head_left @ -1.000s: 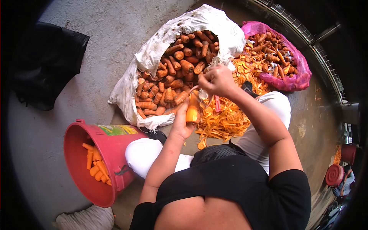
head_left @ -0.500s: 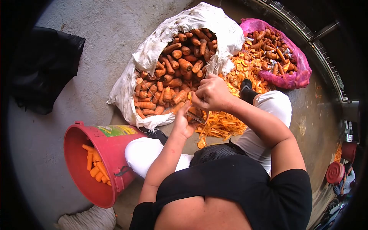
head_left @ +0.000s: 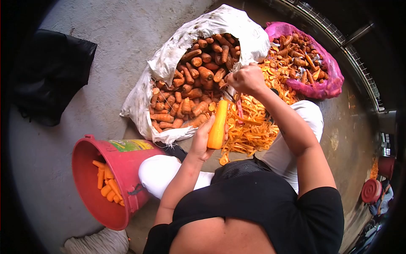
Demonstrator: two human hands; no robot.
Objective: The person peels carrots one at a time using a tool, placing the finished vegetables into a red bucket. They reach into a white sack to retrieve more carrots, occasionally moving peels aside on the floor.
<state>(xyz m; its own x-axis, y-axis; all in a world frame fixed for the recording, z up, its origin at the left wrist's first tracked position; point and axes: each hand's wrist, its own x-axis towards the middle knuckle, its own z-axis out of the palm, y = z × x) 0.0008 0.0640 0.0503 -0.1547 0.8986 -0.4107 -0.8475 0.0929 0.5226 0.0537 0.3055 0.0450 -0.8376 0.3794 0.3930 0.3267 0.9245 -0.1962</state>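
Note:
A peeled carrot (head_left: 217,129), bright orange and smooth, stands tilted in my left hand (head_left: 200,140), whose fingers wrap round its thick lower end. Just above the carrot's tip, my right hand (head_left: 248,80) is closed round a peeler (head_left: 229,94); only a bit of its pale metal shows below the fist. Beneath the hands lies a heap of carrot peelings (head_left: 249,135) between my legs. A large white sack (head_left: 141,93) full of unpeeled carrots (head_left: 192,91) gapes open right in front of my hands.
To my left a red bucket (head_left: 80,169) lies tipped, with several peeled carrots (head_left: 111,186) inside. A pink mesh bag (head_left: 336,82) of carrot pieces sits at the far right. Black cloth (head_left: 53,76) is spread on the grey floor at left. A red lidded container (head_left: 371,190) stands at the right edge.
My right hand has moved up and away from the left hand, taking the peeler off the carrot. The carrot now shows whole, upright and bare in my left hand.

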